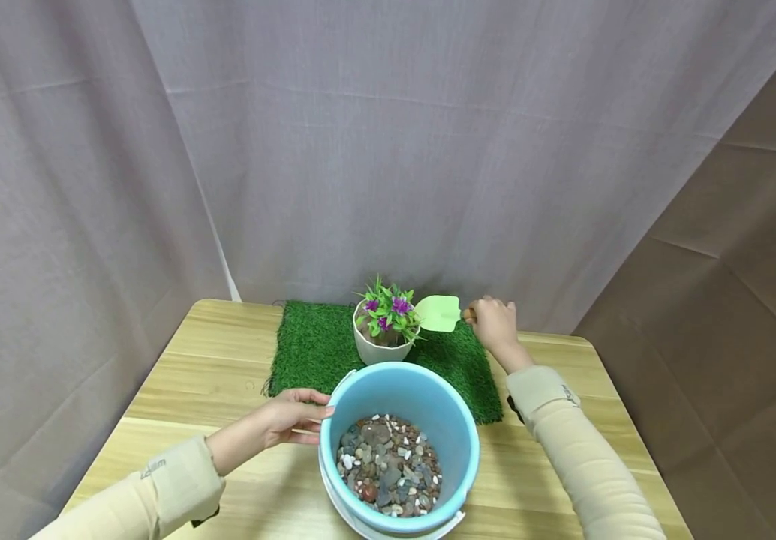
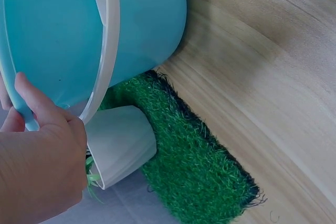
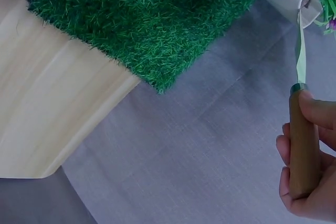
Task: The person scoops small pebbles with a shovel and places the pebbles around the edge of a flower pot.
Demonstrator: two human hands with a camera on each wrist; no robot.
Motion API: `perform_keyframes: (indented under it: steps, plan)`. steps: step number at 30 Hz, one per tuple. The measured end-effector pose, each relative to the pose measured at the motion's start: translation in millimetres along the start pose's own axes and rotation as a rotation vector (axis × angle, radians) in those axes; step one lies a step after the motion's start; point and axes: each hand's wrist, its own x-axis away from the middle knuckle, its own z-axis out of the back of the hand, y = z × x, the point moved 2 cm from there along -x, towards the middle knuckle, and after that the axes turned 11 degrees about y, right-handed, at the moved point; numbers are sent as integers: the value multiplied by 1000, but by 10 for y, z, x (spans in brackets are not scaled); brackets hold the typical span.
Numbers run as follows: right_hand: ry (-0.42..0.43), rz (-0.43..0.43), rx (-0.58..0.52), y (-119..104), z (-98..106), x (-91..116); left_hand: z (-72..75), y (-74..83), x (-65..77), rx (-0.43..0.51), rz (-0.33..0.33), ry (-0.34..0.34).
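Note:
My left hand [image 1: 292, 417] grips the rim of a light blue bucket [image 1: 465, 442], thumb on one side of the wall and fingers on the other in the left wrist view. Mixed pebbles [image 1: 388, 465] cover the bucket's bottom. My right hand [image 1: 496, 326] holds a small garden trowel by its wooden handle [image 3: 303, 145]. The trowel's pale green blade [image 1: 438, 313] reaches the right rim of a white flowerpot [image 1: 383, 352], its tip at the pot's edge. In the pot stands a plant [image 1: 388, 304] with purple flowers. Whether the blade carries anything cannot be seen.
Under the pot lies a green artificial grass mat [image 1: 314, 337] on a wooden table [image 1: 226, 352]. The bucket's white handle [image 2: 109, 40] hangs down its side. Grey curtains [image 1: 388, 150] enclose the table's back and left, with a brownish cloth [image 1: 719, 322] at the right.

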Motion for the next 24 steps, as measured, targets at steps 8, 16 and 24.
perform_keyframes:
  steps: [8,16,24]
  plan:
    - [16,14,8,29,66,27,10,-4,-12,2,1,-8]
    - [26,15,-34,79,194,90,16,-10,-22,3,1,-14]
    - [36,30,-38,131,290,164,9,-11,-14,7,7,-14]
